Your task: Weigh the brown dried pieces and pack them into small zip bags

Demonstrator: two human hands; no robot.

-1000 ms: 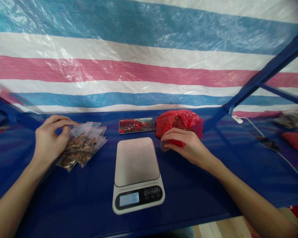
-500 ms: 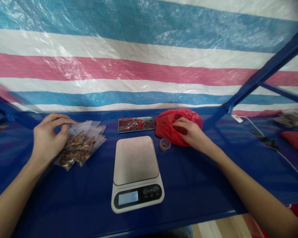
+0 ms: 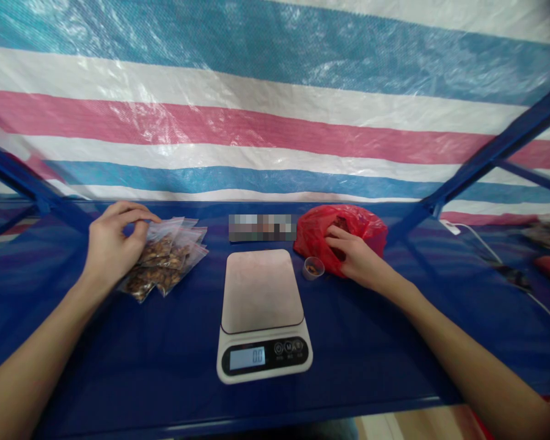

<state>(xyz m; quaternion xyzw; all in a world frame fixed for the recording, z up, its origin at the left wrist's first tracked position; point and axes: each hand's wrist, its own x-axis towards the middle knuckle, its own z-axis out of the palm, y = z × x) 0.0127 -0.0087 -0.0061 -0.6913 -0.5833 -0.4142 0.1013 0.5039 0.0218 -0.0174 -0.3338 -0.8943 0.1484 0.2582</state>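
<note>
My left hand (image 3: pixel 114 241) rests against a pile of several clear zip bags (image 3: pixel 172 253) filled with brown dried pieces. Its thumb and forefinger come together at the upper edge of one bag. On the other side, my right hand (image 3: pixel 364 263) reaches into the mouth of a red plastic bag (image 3: pixel 312 229). The bag holds dark reddish-brown contents, and my fingers curl inside with the tips hidden. A small clear plastic cup (image 3: pixel 313 269) with a few brown bits stands beside the bag. Between my hands is a white kitchen scale (image 3: pixel 262 293) with a bare weighing plate, reading 0.0.
Behind the scale lies a flat rectangular object (image 3: pixel 263 228), its surface pixelated. The blue tabletop (image 3: pixel 174 354) has blue metal struts (image 3: pixel 474 165) at both sides. A striped plastic sheet (image 3: pixel 275 116) hangs at the back. A white cable (image 3: pixel 479 239) runs at far right.
The view has shifted, so everything on the table appears slightly further right. My right fingers have shifted a little inside the red bag. My left hand stays at the zip bags.
</note>
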